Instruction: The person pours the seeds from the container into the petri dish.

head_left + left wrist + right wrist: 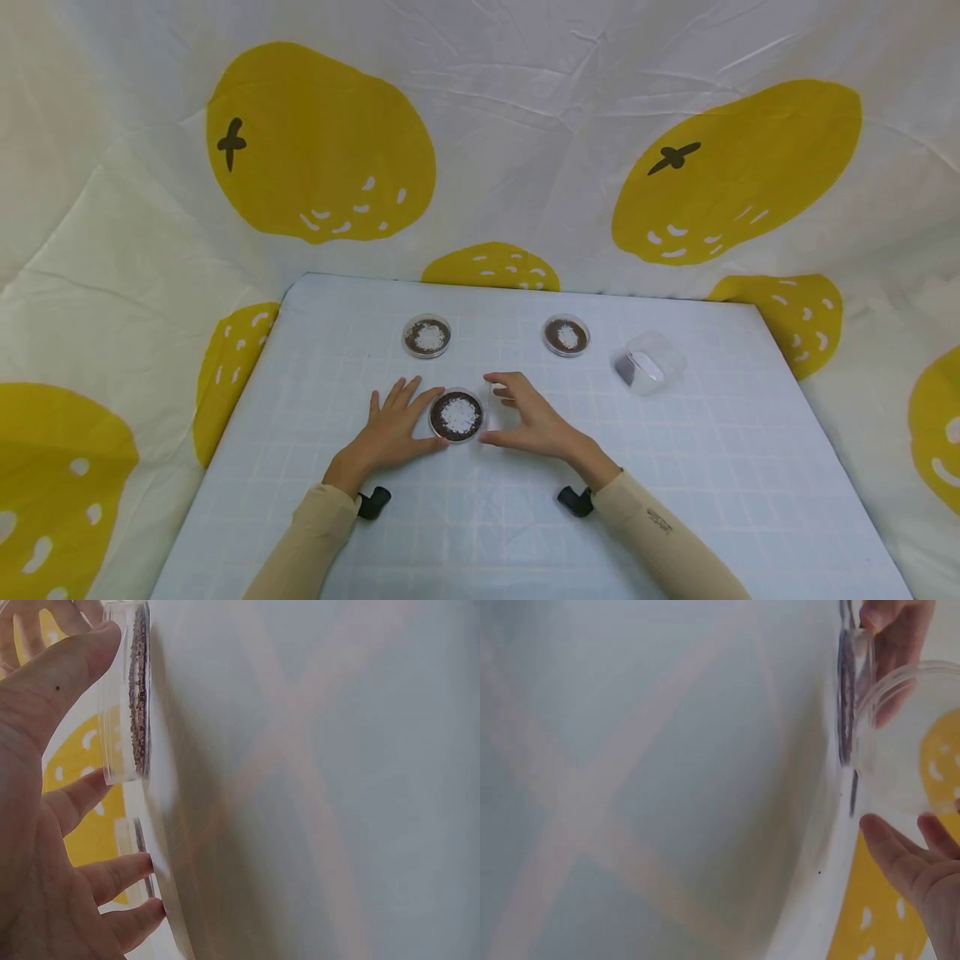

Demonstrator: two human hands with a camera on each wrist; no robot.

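In the head view my left hand point(386, 437) grips a clear petri dish point(457, 416) between thumb and index finger, its other fingers spread on the table. Dark brown grains fill the dish, with white bits heaped in the middle. In the left wrist view the dish wall point(112, 739) shows edge-on, close over the tabletop. Just right of the dish, my right hand point(534, 421) pinches a clear round lid between thumb and fingers. That lid point(904, 776) stands on edge beside the dish, seen as a transparent disc in the right wrist view.
Two similar dishes stand farther back, one at left point(427, 336) and one at right point(567, 335), both with brown grains and white bits. Clear plastic pieces point(666, 354) lie at the right. A white cloth with yellow fruit shapes point(322, 142) hangs behind the table point(750, 467).
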